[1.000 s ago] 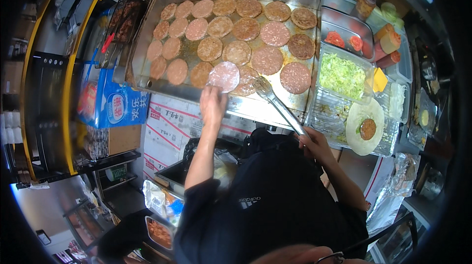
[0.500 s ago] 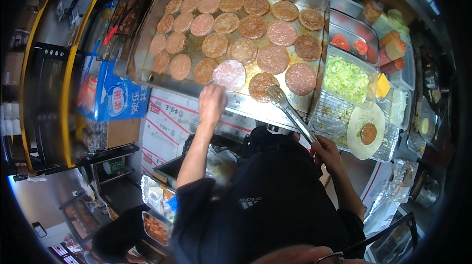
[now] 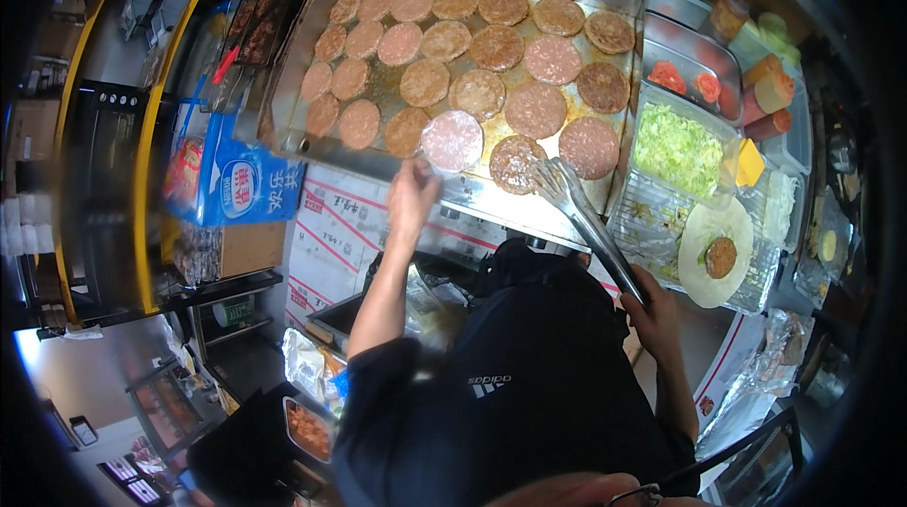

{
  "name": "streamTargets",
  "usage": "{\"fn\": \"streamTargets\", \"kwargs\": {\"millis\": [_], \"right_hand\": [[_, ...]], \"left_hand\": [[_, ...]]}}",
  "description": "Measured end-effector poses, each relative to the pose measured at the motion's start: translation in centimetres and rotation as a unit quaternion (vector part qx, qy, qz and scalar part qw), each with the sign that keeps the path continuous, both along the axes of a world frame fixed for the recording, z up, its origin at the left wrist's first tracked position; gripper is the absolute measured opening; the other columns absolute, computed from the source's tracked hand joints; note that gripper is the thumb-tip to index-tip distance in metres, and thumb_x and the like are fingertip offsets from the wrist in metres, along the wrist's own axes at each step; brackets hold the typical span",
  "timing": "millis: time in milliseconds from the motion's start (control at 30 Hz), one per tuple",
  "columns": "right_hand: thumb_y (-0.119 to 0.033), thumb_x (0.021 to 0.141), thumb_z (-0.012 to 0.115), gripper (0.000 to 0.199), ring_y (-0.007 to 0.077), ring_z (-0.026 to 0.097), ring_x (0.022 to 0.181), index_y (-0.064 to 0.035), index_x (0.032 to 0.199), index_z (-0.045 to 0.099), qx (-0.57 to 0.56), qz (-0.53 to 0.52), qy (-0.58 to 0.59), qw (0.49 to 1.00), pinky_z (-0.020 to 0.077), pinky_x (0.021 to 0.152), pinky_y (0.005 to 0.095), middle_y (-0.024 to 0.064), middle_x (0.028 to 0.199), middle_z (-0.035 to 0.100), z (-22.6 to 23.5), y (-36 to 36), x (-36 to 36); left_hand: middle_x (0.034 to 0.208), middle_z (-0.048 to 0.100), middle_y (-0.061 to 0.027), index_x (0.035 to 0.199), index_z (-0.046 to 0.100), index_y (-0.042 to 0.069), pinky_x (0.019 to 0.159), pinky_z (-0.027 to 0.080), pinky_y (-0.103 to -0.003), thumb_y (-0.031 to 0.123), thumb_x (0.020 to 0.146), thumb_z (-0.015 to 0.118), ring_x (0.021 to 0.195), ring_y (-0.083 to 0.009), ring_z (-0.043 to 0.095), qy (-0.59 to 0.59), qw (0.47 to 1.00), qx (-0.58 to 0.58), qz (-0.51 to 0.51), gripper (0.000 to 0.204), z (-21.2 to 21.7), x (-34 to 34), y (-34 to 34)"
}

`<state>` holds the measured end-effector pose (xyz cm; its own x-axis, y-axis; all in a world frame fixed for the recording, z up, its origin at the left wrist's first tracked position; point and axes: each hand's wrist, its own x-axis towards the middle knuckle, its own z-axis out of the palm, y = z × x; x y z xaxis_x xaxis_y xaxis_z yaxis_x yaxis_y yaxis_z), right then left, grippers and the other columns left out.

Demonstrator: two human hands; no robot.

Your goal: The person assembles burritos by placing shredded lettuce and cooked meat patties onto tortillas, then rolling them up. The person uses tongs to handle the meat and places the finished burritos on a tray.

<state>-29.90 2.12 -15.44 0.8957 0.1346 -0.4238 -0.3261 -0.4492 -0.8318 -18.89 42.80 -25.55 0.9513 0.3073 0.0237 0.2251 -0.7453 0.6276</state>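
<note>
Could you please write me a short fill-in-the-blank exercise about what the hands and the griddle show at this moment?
1. The right hand holds metal ____ whose tips rest by a browned patty.
2. The left hand reaches to a pale ____ patty at the griddle's near edge.
3. Right of the griddle, a tray holds shredded ____ lettuce.

Missing words: tongs; pink; green

Left hand [image 3: 412,197] fingertips blurred at griddle [image 3: 529,209] edge; contact with pale patty [image 3: 452,139] could not be told. Right hand [image 3: 654,310] partly hidden behind dark sleeve; tongs [image 3: 578,214] handle lost in its grip. Tongs tips overlapped browned patty [image 3: 516,163]; grip on it unclear. Sauce bottles [image 3: 767,82] blurred near rim.
</note>
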Motion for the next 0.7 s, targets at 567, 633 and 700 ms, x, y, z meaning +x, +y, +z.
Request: {"fn": "streamTargets", "kwargs": {"millis": [567, 633, 700], "right_hand": [[-0.03, 0.083, 0.059, 0.045, 0.026, 0.061, 0.075, -0.0021, 0.118, 0.053, 0.026, 0.076, -0.096, 0.992, 0.0462, 0.07, 0.033, 0.0151, 0.081, 0.061, -2.4, 3.4, 2.1], [-0.03, 0.083, 0.059, 0.045, 0.0265, 0.062, 0.076, -0.002, 0.118, 0.053, 0.024, 0.077, -0.098, 0.992, 0.0464, 0.071, 0.0337, 0.0154, 0.081, 0.061, -2.5, 3.4, 2.0], [-0.029, 0.083, 0.059, 0.046, 0.0265, 0.062, 0.076, -0.0017, 0.118, 0.053, 0.022, 0.074, -0.095, 0.992, 0.0466, 0.071, 0.0343, 0.0155, 0.082, 0.062, -2.4, 3.5, 2.0]], "left_hand": [[0.086, 0.06, -0.0112, 0.088, 0.059, 0.005, 0.076, 0.046, -0.039, 0.008, 0.066, 0.073, 0.085, -0.0308, 0.057, -0.061, 0.962, 0.239, -0.116, 0.026, 2.3, 1.4, -3.2], [0.084, 0.06, -0.0111, 0.085, 0.06, 0.005, 0.075, 0.046, -0.039, 0.007, 0.066, 0.072, 0.084, -0.0307, 0.057, -0.079, 0.957, 0.243, -0.14, 0.022, 2.7, 1.4, -3.2], [0.083, 0.059, -0.0111, 0.084, 0.06, 0.005, 0.075, 0.046, -0.039, 0.006, 0.067, 0.07, 0.084, -0.0305, 0.057, -0.088, 0.95, 0.245, -0.173, 0.02, 2.7, 1.5, -2.9]]}}
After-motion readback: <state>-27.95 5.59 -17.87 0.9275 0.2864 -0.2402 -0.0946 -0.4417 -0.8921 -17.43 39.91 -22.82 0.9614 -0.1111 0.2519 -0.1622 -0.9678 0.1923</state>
